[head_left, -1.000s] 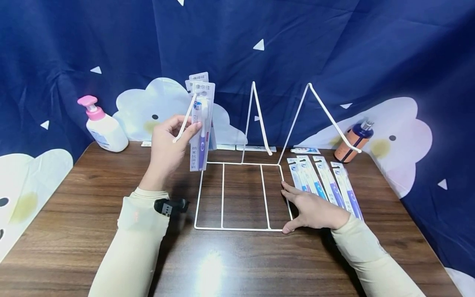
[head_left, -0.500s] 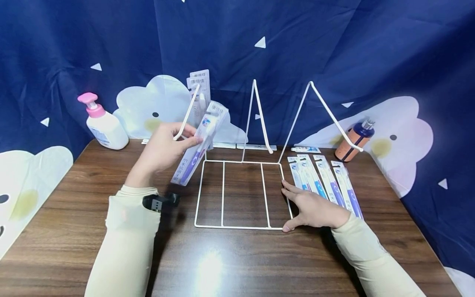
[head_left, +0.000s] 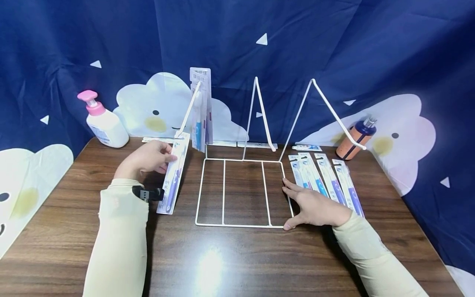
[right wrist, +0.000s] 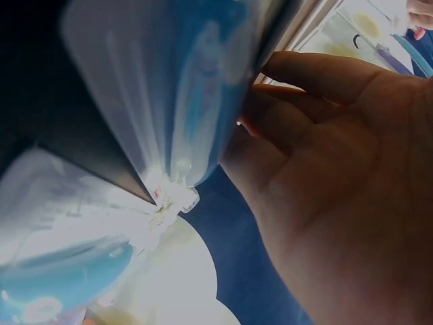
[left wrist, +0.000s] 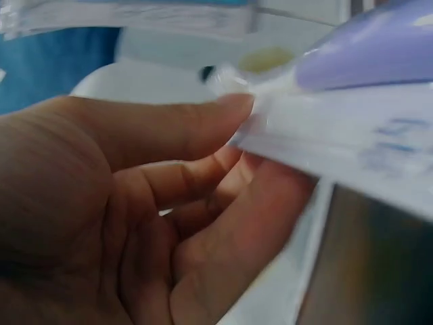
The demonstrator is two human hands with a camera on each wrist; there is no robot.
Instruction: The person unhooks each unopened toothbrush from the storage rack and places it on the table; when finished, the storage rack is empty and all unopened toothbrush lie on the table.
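- My right hand is lying flat at the near right corner of the wire rack, fingers straight and spread, pressing its edge and gripping nothing.
- My left hand is reaching low over the table, just left of the rack, thumb and fingers pinching the upper end of a toothbrush pack.
- The pack is long and flat, clear blister over white card, purple brush inside; it is lying lengthwise beside the rack, its lower end on the wood.
- A second ago I was holding this pack upright against the rack's left prong; now it is lying down flat.
- Farther back, other packs are leaning upright in the rack.
- My right hand is staying put.
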